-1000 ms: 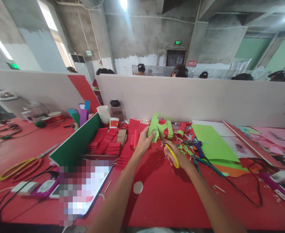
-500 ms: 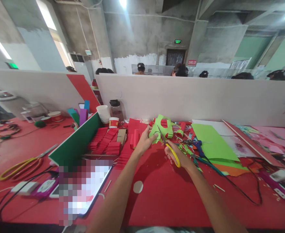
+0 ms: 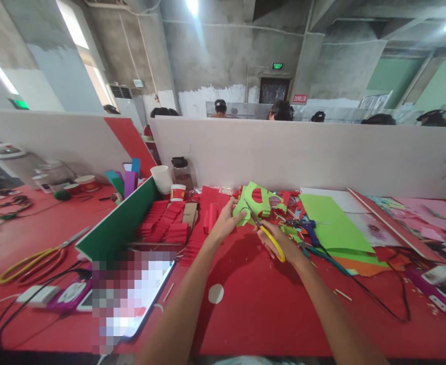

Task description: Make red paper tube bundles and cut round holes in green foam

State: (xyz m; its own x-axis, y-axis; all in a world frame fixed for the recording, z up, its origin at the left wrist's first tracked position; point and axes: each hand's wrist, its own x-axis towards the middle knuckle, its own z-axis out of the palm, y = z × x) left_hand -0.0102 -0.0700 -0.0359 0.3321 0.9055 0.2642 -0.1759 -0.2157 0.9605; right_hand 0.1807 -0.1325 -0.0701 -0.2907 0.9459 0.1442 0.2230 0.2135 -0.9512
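Observation:
My left hand (image 3: 226, 220) grips the left end of a light green paper (image 3: 260, 208) with cut-out holes, held above the red table (image 3: 261, 314). Yellow-handled scissors (image 3: 271, 240) are in my right hand (image 3: 274, 238), with their blades at the paper beside my left fingers. A white disc (image 3: 216, 293) lies on the table below the hands. Red paper strips (image 3: 162, 221) lie in stacks left of my left hand, near a red roll (image 3: 213, 217). Right of the scissors is a blue glue gun (image 3: 311, 231) among green and red scraps.
A green divider (image 3: 120, 225), a phone (image 3: 143, 294) and large scissors (image 3: 42, 258) lie left. Paper cups and a bottle (image 3: 182, 172) stand behind. Green sheets (image 3: 333, 223), a black cable and a purple power strip (image 3: 436, 289) are right. People's heads show over the partition.
The green paper has shifted and tilted slightly in my left hand. The scissors and my right hand have moved a little, with the handle slightly further right.

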